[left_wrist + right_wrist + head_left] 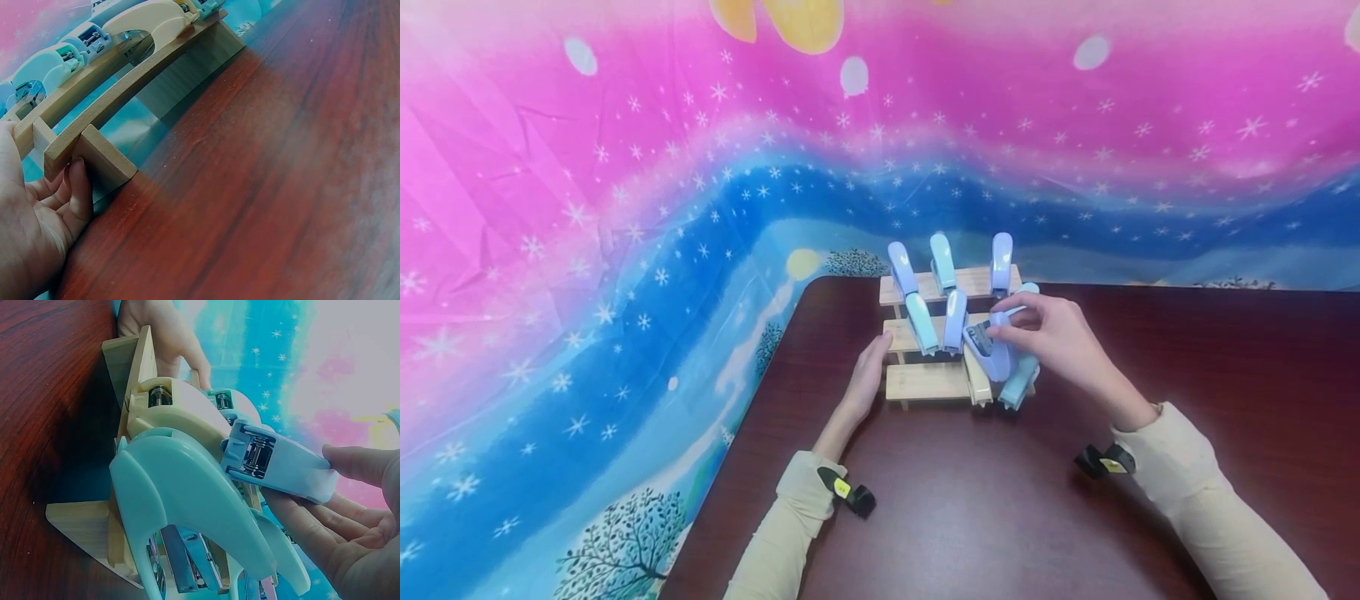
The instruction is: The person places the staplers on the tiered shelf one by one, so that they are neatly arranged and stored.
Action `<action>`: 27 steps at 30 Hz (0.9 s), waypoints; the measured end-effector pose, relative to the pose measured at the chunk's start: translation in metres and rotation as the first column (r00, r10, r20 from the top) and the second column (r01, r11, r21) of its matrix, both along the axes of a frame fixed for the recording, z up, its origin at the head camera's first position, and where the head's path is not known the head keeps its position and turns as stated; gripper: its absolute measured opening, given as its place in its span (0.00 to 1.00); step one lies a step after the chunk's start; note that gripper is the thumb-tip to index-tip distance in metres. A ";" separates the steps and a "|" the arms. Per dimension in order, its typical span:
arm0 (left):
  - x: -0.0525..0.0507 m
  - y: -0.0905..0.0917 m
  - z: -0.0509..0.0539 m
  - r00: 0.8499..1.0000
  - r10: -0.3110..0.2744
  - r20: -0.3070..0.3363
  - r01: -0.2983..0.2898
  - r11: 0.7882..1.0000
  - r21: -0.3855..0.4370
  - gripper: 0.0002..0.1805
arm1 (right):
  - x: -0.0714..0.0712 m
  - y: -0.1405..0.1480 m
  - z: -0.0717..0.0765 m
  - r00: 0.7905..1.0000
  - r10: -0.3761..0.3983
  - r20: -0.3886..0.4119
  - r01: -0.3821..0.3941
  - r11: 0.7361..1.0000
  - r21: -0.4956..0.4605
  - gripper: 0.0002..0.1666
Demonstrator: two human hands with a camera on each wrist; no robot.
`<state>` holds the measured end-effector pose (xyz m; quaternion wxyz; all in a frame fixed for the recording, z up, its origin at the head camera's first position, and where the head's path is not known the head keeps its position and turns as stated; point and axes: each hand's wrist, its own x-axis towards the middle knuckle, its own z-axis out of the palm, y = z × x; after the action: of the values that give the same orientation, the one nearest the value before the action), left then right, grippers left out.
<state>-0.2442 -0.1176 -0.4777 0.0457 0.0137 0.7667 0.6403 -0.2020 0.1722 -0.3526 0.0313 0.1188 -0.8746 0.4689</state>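
A three-tier wooden rack [925, 382] carries several pastel staplers. My left hand [867, 379] holds the rack's left end; in the left wrist view its curled fingers [78, 194] are against the wooden leg. At the rack's right side, my right hand [1067, 333] pinches a lavender stapler [294, 465] between thumb and fingers, tilted, its spring showing. Just in front of that stapler are a cream stapler [977, 382] and a teal stapler [1018, 385] on the lowest tier. Whether the held stapler touches the rack, I cannot tell.
On the top tier stand a left lavender stapler [902, 268], a mint stapler [942, 262] and a right lavender stapler [1001, 262]. The middle tier bears another mint stapler [921, 323] and lavender stapler [954, 321]. A patterned cloth [700, 208] hangs behind the dark table [940, 508].
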 end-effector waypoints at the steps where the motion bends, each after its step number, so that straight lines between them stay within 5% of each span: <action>1: 0.000 0.000 0.000 1.000 0.001 0.000 -0.001 1.000 -0.001 0.46 | 0.000 0.000 0.000 1.000 0.000 -0.002 0.000 1.000 0.000 0.20; 12: 0.001 -0.001 -0.002 0.999 -0.025 -0.024 0.026 0.999 0.022 0.38 | 0.001 0.001 -0.001 1.000 0.004 -0.005 -0.004 1.000 0.004 0.21; 27: 0.000 0.000 -0.001 0.999 -0.021 -0.025 0.022 0.999 0.024 0.40 | 0.000 0.002 -0.003 1.000 0.012 0.011 -0.012 1.000 -0.002 0.23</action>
<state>-0.2440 -0.1181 -0.4788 0.0431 0.0302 0.7593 0.6486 -0.2019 0.1741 -0.3555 0.0236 0.1212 -0.8737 0.4704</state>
